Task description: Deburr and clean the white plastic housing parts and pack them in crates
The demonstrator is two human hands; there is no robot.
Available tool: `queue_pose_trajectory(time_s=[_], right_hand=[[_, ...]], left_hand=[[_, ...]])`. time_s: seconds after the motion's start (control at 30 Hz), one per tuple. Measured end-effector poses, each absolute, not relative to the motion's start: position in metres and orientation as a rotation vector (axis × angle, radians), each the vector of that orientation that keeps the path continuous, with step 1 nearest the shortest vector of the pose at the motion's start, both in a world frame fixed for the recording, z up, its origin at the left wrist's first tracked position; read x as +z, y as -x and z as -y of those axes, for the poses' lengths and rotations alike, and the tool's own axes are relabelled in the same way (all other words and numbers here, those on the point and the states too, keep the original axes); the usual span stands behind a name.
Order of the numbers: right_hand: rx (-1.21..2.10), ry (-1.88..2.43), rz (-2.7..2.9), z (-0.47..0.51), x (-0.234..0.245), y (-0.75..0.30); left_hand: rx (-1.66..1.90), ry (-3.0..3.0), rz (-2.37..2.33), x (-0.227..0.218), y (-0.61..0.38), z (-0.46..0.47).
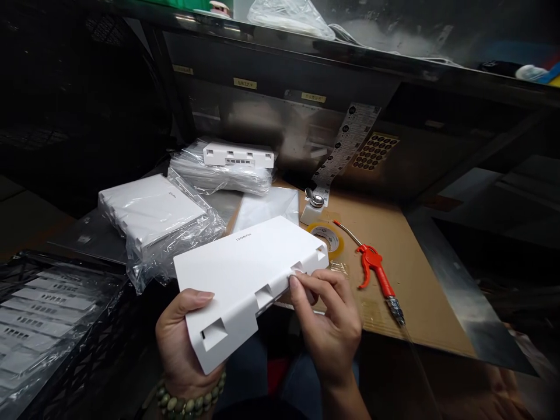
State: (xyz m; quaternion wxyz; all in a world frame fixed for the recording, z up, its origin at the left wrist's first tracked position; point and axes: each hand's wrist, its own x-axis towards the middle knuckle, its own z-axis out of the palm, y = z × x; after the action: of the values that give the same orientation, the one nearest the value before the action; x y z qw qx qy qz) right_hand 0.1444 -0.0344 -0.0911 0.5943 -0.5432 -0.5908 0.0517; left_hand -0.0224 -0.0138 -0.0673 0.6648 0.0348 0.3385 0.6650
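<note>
A flat white router [249, 268] marked HUAWEI is held tilted above the cardboard-covered bench, its notched edge towards me. My left hand [186, 329], a bead bracelet at its wrist, grips the near left corner with the thumb on top. At the notched edge, my right hand [328, 315] is closed, thumb and index finger pinched together beside one of the notches. Whatever lies between those fingertips is too small to make out. Just behind the router are a roll of clear tape [335, 240] and a small white bottle with a metal top [311, 211].
A red air blow gun [371, 265] lies on the cardboard [420, 303] at right. Bagged white routers [151, 207] sit at left, another router [238, 156] on plastic bags behind. A black crate [109, 309] holds more units. Label strips [347, 146] hang from the back panel.
</note>
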Motion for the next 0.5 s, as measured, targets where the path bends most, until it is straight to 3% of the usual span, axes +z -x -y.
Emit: queue_pose_trajectory(time_s=[0.33, 0.5], right_hand=[[0.136, 1.269, 1.348, 0.036, -0.086, -0.153], [0.301, 1.160, 1.497, 0.055, -0.076, -0.129]], left_hand=[[1.383, -0.052, -0.850, -0.058, 0.018, 0.013], [1.449, -0.029, -0.866, -0.060, 0.011, 0.012]])
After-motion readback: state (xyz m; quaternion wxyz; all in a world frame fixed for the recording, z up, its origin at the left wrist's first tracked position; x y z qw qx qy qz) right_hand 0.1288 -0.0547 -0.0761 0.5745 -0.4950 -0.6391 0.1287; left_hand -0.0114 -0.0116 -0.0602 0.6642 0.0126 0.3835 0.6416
